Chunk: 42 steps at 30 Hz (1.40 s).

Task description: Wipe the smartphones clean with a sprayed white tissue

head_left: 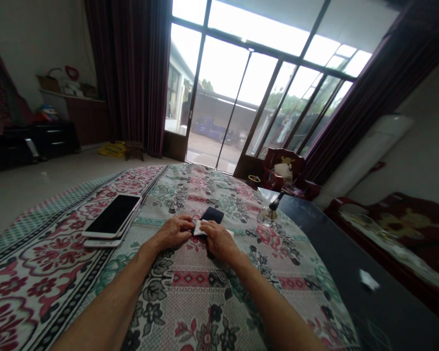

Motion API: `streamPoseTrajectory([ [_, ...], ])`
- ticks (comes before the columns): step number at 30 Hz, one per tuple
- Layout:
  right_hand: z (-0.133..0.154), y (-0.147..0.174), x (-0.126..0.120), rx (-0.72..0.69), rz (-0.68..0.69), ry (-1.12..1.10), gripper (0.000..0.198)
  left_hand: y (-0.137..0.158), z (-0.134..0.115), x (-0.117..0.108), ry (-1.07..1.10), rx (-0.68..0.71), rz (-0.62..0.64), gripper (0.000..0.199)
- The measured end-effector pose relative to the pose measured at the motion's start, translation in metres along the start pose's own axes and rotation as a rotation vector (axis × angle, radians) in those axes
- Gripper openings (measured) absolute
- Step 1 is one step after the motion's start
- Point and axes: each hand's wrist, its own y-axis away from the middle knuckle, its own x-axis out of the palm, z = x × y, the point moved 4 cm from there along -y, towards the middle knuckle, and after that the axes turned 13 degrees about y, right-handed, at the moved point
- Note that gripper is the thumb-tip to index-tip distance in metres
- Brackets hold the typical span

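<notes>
A dark, flat, phone-like device (213,215) lies on the patterned tablecloth in front of me. At its near left edge my left hand (173,232) rests with bent fingers, the fingertips closed against the device. Over its near part, my right hand (219,240) presses a folded white tissue (198,228) under its fingers. Part of the tissue sticks out on either side of that hand. Both hands hide the device's near end. To the left, a white phone with a black screen (114,214) lies stacked on another white device (104,242).
A clear round bottle with a black top (272,212) stands on the tablecloth (205,302) at the right. Beyond that edge is a dark table (307,234) bearing a crumpled white tissue (369,280). Wooden chairs (283,168) and a glass door (223,107) are farther back.
</notes>
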Motion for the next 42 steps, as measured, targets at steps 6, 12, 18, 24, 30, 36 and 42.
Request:
streamPoseTrajectory([
  [6,-0.037,-0.026,0.008,0.107,0.009,0.053,0.037,0.001,0.002,0.001,-0.019,-0.061,-0.018,0.025],
  [12,-0.074,-0.051,0.021,0.261,0.099,0.098,0.04,0.0,0.003,0.002,-0.033,-0.036,-0.029,0.018],
  [18,-0.06,-0.041,0.02,0.151,0.058,0.088,0.04,0.0,-0.001,0.0,0.02,-0.062,-0.012,0.013],
  [24,-0.034,-0.017,0.011,0.02,0.0,0.017,0.04,-0.001,0.002,0.0,0.05,-0.042,-0.032,0.013],
  [30,-0.018,-0.007,0.006,-0.044,-0.047,-0.034,0.041,-0.001,0.006,0.0,0.068,-0.013,-0.02,0.015],
  [36,-0.008,-0.002,0.003,-0.075,-0.053,-0.064,0.038,-0.003,0.006,-0.001,0.072,0.038,-0.01,0.019],
  [42,-0.002,0.0,0.004,-0.098,-0.104,-0.1,0.036,-0.003,0.003,-0.001,0.057,0.05,-0.047,0.025],
])
